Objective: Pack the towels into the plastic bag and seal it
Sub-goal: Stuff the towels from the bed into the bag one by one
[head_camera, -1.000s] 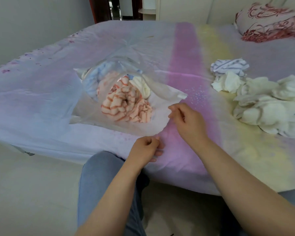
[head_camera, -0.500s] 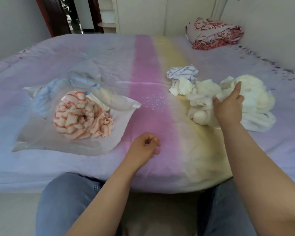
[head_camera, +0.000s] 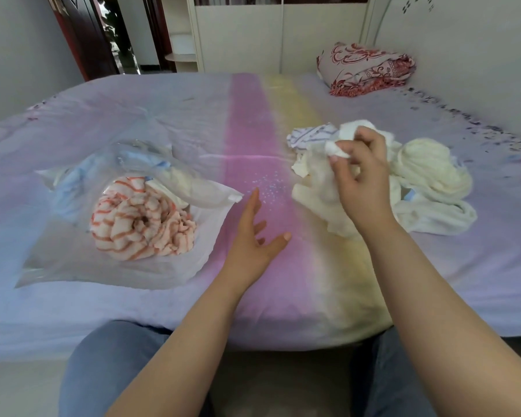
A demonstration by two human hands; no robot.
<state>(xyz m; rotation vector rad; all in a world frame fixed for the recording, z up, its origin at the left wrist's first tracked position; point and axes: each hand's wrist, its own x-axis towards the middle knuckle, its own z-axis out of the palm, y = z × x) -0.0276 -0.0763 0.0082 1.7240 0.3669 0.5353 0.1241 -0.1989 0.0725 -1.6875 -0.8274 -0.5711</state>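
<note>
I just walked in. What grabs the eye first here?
The orange-striped towel rolled up inside the clear plastic bag, on the left of the bed. To the right, the right hand pinches a cream towel up from a loose pile, while the left hand hovers open between them.

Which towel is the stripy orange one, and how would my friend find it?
Look at the bed with the pink band down its middle, then at the clear plastic bag lying left of that band. The orange-striped towel is the rolled bundle inside, nearest the bag's open mouth. Its neighbours in the bag are pale blue and cream; only this one has orange stripes.
</note>
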